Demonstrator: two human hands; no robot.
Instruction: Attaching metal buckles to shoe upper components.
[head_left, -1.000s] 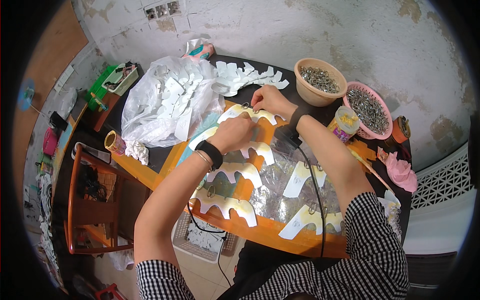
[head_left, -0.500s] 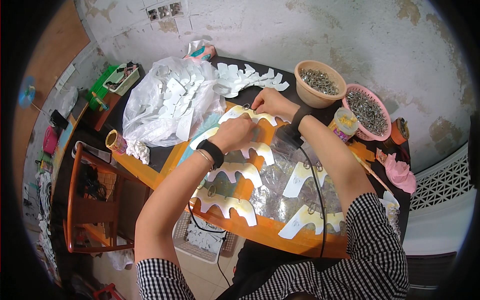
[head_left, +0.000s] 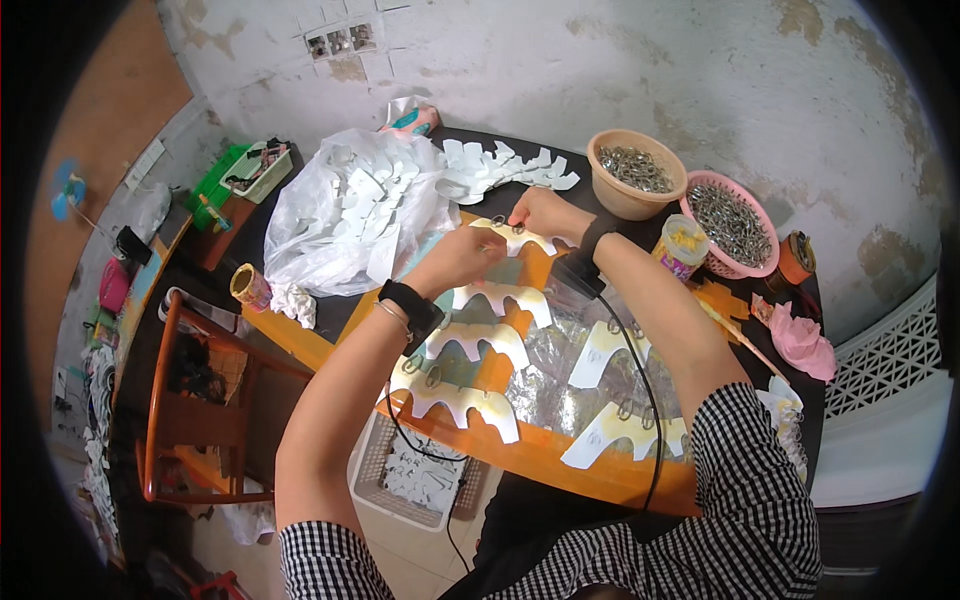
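Both hands pinch a card piece at the board's far end

Nearer, several white scalloped card pieces (head_left: 462, 402) already carry metal rings on the orange board (head_left: 560, 462). The left hand (head_left: 462, 258) and right hand (head_left: 540, 212) grip another such piece (head_left: 520, 236); fingertips hide its rings. Beyond, a clear plastic bag of blanks (head_left: 350, 215) waits on the table (head_left: 300, 262).

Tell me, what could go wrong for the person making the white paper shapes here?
The black cable drapes over the finished white cutouts by the right arm; a tug could drag them off the orange board. The right hand works close to the tan bowl of metal rings, so a bump might spill it. The cutout pinched in both hands could crease or tear.
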